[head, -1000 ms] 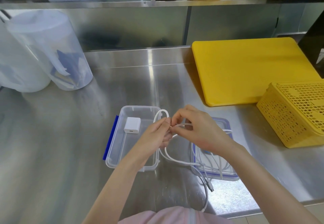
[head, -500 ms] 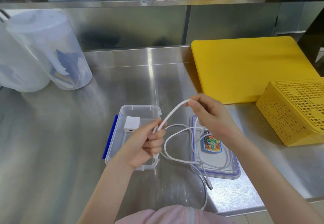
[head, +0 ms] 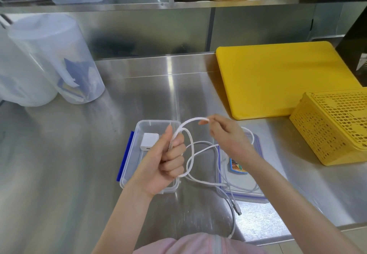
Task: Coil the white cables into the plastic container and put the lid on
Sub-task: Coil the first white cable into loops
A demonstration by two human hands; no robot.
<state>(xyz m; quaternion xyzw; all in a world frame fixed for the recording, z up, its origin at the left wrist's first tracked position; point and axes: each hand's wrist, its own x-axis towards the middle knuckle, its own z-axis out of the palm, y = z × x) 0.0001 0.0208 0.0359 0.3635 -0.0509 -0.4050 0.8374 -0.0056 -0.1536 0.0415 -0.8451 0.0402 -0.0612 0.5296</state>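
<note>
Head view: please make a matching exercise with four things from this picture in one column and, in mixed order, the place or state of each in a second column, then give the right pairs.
Things
1. white charger block
2. lid
3. white cable
4. yellow basket

Places or states
A. flat on the counter, right of the container
B. inside the clear container
C. at the counter's right edge, beside the yellow cutting board
D. held by both hands

Pairs: 1-B, 2-A, 3-D, 4-C

We are now arching the braided white cable [head: 190, 121] higher: our right hand [head: 228, 136] is lifting it, our left hand [head: 168, 158] gripping a gathered loop.
</note>
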